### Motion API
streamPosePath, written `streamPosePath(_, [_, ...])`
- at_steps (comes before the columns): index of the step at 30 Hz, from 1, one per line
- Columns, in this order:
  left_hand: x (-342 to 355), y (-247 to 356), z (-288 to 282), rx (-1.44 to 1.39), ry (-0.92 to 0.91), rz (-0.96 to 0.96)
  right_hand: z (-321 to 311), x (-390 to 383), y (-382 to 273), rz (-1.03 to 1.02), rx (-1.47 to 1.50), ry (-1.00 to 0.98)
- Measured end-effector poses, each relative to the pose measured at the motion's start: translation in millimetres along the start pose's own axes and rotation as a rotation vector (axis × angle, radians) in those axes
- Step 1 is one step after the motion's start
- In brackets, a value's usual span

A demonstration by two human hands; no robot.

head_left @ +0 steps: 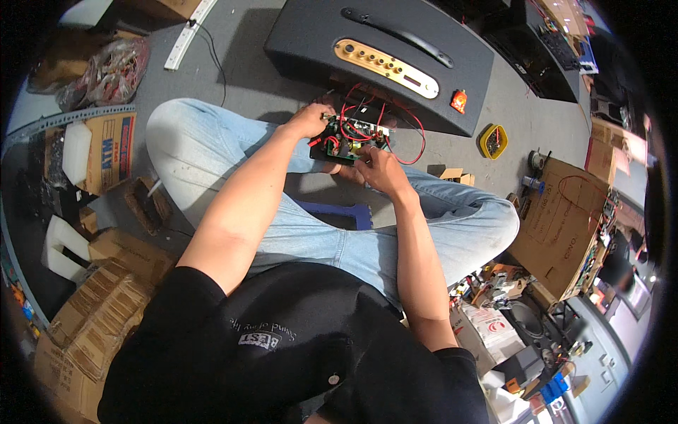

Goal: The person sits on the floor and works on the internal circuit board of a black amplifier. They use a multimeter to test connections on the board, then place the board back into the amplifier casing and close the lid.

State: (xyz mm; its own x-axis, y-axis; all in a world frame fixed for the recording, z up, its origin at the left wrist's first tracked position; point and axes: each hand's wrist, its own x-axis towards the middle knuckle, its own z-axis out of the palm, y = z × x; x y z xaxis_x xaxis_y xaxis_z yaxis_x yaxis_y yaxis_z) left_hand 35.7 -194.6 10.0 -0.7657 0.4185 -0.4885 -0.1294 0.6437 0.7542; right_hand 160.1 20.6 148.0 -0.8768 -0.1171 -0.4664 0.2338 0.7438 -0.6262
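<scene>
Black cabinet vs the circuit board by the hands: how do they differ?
Size: the cabinet is far larger than the board.
Look: the cabinet is a dark box with a handle and gold panel; the board has exposed, mixed-colour parts.
Handling: the left hand and right hand are at the board; neither touches the cabinet.
Shared: red wires appear to run between them.

Both bare arms (247, 191) were stretched out, left hand (308, 121) kinda further forward, right hand (381, 171) nearer, its fingers (363, 157) bunched and pointing inward.
</scene>
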Motion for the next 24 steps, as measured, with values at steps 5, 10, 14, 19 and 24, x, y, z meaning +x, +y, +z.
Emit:
streamPosePath(5, [24.5,12.7,-9.9,-0.340,0.069,-0.080,-4.4,0.7,-2.3,-0.035,0.049,-0.068])
streamPosePath(10, [27.8,36.2,1.0,-0.533,0.169,-0.043,-2.5,2.3,3.1,-0.076,0.078,-0.019])
streamPosePath(14, [26.0,34.7,-0.3,-0.442,0.303,-0.022,-7.3,0.3,-5.0,-0.056,0.068,-0.044])
streamPosePath(19, [17.7,70.8,3.1,-0.059,0.673,0.166,-4.9,1.8,0.6,-0.065,0.106,-0.023])
streamPosePath(24, [14.8,91.2,8.3,-0.139,0.525,0.129,-12.2,-3.8,-6.6,-0.096,0.139,-0.025])
